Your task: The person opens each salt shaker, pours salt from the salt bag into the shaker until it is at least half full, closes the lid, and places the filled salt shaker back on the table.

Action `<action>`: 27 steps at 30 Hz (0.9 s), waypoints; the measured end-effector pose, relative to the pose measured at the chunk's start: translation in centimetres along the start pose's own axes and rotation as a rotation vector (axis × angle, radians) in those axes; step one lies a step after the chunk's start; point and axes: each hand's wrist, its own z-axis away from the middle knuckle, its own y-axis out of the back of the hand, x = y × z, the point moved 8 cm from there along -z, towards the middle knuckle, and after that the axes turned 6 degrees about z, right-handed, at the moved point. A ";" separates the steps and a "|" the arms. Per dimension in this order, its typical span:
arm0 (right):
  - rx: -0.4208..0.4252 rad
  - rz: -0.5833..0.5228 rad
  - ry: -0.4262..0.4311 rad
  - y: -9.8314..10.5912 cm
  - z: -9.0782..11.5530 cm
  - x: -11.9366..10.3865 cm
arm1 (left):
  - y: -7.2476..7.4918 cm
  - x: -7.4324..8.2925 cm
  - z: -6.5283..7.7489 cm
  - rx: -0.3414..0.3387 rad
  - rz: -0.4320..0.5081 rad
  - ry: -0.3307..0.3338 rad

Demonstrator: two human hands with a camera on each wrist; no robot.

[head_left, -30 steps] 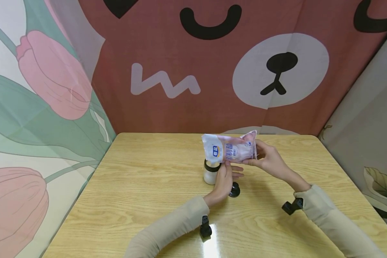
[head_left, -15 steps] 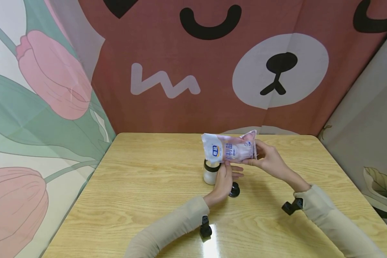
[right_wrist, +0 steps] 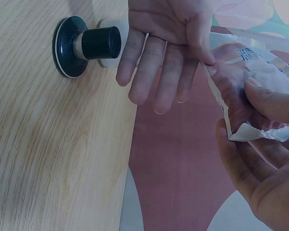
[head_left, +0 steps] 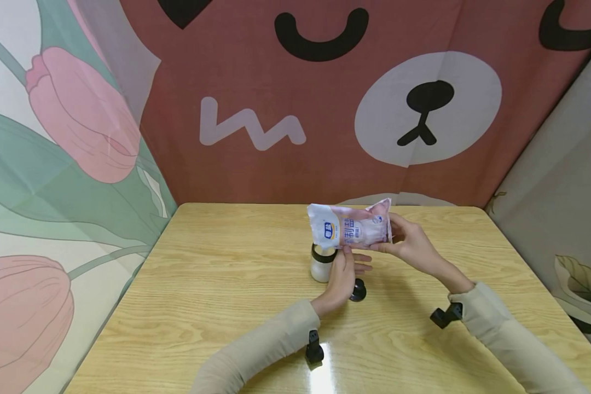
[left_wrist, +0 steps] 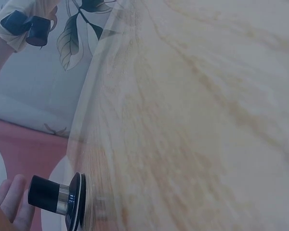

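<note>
My right hand [head_left: 416,249] grips the right end of a pink and white salt bag [head_left: 352,227], holding it nearly level above the table. In the right wrist view, the thumb lies on the bag's face near its torn-looking edge. My left hand [head_left: 342,284] is below the bag with fingers straight and spread, its thumb touching the bag's lower edge. The bag's left end overlaps the mouth of a jar [head_left: 321,269] with a black rim and white contents. Beside the left hand, a black knobbed lid [head_left: 359,290] lies on the table, its knob pointing up in the left wrist view.
The wood-grain table [head_left: 216,273] carries the jar and lid near its middle. A printed cloth [head_left: 256,175] hangs behind its far edge, with more patterned cloth at both sides. Black wrist cameras [head_left: 314,347] sit on both sleeves.
</note>
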 end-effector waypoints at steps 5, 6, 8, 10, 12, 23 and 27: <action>0.006 0.008 0.004 0.0 0.1 -0.1 | 0.0 0.0 0.0 0.003 0.003 -0.008; 0.008 0.008 0.007 0.0 0.1 -0.2 | 0.0 0.0 0.0 0.004 0.001 -0.007; 0.010 0.007 0.010 0.0 0.1 -0.3 | 0.0 0.0 0.1 0.003 -0.003 -0.006; 0.012 0.004 0.006 0.0 0.1 -0.3 | 0.0 0.0 0.1 0.000 -0.008 -0.006; 0.014 0.000 0.004 0.0 0.1 -0.2 | 0.0 0.0 0.1 -0.004 -0.011 -0.008; 0.015 0.001 0.004 -0.1 0.1 0.0 | 0.0 0.1 0.1 -0.013 -0.023 -0.003; 0.016 0.026 -0.006 -0.1 0.0 0.0 | 0.0 0.1 0.1 -0.009 -0.029 0.000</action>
